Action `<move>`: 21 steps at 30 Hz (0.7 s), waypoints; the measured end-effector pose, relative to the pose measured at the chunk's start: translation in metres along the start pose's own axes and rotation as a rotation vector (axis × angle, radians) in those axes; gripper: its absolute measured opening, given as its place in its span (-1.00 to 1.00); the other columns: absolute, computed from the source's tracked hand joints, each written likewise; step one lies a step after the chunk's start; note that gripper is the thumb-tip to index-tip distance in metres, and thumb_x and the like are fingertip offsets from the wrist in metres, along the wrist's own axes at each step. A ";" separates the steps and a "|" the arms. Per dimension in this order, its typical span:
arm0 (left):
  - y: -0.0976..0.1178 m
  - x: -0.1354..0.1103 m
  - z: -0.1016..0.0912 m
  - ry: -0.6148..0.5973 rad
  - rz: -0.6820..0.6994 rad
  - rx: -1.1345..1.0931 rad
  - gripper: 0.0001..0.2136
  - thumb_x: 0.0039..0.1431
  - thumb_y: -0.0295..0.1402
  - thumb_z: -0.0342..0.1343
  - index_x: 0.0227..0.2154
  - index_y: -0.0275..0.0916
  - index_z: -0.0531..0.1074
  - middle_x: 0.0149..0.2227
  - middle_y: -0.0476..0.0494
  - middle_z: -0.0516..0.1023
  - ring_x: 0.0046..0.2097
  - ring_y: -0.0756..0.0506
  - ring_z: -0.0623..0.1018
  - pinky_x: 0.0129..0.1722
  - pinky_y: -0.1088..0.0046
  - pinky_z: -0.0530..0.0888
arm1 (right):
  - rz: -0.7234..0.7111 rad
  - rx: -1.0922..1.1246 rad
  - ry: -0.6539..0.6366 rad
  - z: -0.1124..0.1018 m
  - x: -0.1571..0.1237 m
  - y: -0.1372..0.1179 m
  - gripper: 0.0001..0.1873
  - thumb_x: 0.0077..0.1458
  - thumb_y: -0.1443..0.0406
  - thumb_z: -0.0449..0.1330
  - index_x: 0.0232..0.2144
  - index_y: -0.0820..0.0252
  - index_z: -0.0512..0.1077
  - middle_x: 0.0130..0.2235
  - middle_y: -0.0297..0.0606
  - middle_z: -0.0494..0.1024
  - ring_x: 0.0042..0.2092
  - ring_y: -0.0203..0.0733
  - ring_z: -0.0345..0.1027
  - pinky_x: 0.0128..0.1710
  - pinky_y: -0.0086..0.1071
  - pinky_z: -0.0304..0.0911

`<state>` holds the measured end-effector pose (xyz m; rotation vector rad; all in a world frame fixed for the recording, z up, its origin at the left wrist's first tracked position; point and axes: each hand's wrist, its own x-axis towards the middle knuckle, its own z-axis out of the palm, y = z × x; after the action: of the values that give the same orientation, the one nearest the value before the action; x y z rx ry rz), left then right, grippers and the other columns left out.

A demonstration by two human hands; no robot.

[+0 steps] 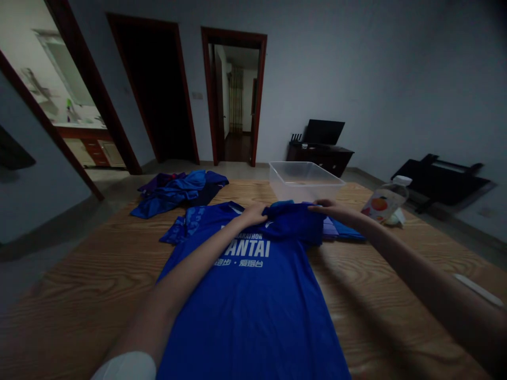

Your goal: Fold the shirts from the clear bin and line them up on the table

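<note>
A blue T-shirt (253, 306) with white lettering lies spread on the wooden table, its neckline facing away from me and its lower end running out of the bottom of the view. My left hand (254, 214) is closed on the cloth near the collar. My right hand (325, 207) pinches the edge of the sleeve on the right, which is slightly raised. The left sleeve, with a lighter pattern, rests flat. Partly hidden behind the right sleeve is a stack of folded purple and blue clothes (344, 231).
A clear plastic bin (304, 182) stands beyond the shirt. Crumpled blue and purple clothes (174, 192) are heaped at the far left of the wooden table (91, 269). At the right stand a bottle with a white cap (386, 200) and a white object (478, 289).
</note>
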<state>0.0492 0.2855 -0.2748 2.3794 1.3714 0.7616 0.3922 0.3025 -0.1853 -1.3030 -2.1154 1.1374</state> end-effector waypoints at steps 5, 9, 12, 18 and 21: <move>-0.013 0.032 -0.018 -0.011 -0.101 -0.079 -0.71 0.20 -0.41 0.08 -0.18 -0.34 0.69 -0.17 -0.25 0.74 -0.10 -0.24 0.67 0.03 0.28 0.54 | -0.037 0.062 0.010 -0.009 -0.013 0.012 -0.35 -0.02 -0.25 0.44 -0.29 0.21 0.56 -0.37 -0.33 0.51 -0.32 -0.24 0.31 -0.31 -0.38 0.14; -0.020 0.061 -0.026 -0.029 -0.126 -0.175 -0.70 0.20 -0.39 0.08 -0.18 -0.37 0.69 -0.16 -0.24 0.75 -0.11 -0.20 0.67 -0.01 0.33 0.56 | -0.021 0.023 -0.013 -0.015 -0.016 0.017 -0.38 -0.04 -0.19 0.47 -0.22 0.22 0.61 -0.30 -0.28 0.58 -0.26 -0.19 0.38 -0.28 -0.37 0.22; -0.024 0.069 -0.019 -0.020 -0.158 -0.217 -0.71 0.16 -0.43 0.10 -0.18 -0.38 0.69 -0.17 -0.27 0.75 -0.14 -0.21 0.68 -0.04 0.31 0.58 | 0.022 0.067 0.033 -0.010 -0.019 0.021 -0.40 -0.07 -0.05 0.53 -0.07 0.17 0.63 -0.10 -0.17 0.65 -0.08 -0.07 0.48 -0.12 -0.31 0.35; -0.021 0.067 -0.005 0.046 -0.208 -0.211 -0.72 0.24 -0.43 0.08 -0.13 -0.36 0.66 -0.06 -0.34 0.72 0.00 -0.25 0.67 0.11 0.21 0.55 | 0.152 0.151 0.215 0.003 -0.019 0.035 -0.29 -0.24 0.21 0.58 0.02 0.17 0.52 -0.20 -0.20 0.61 -0.21 -0.10 0.49 -0.26 -0.33 0.35; 0.001 0.062 -0.002 0.082 -0.164 -0.202 -0.69 0.29 -0.42 0.08 0.02 -0.27 0.61 0.13 -0.28 0.64 0.19 -0.23 0.57 0.31 0.20 0.42 | 0.120 0.179 0.262 -0.001 -0.013 0.027 -0.31 -0.11 0.17 0.51 0.09 0.10 0.44 -0.17 -0.23 0.61 -0.24 -0.17 0.47 -0.34 -0.38 0.29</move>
<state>0.0740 0.3388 -0.2543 2.0748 1.4275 0.9136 0.4134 0.2976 -0.2056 -1.4236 -1.7283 1.1072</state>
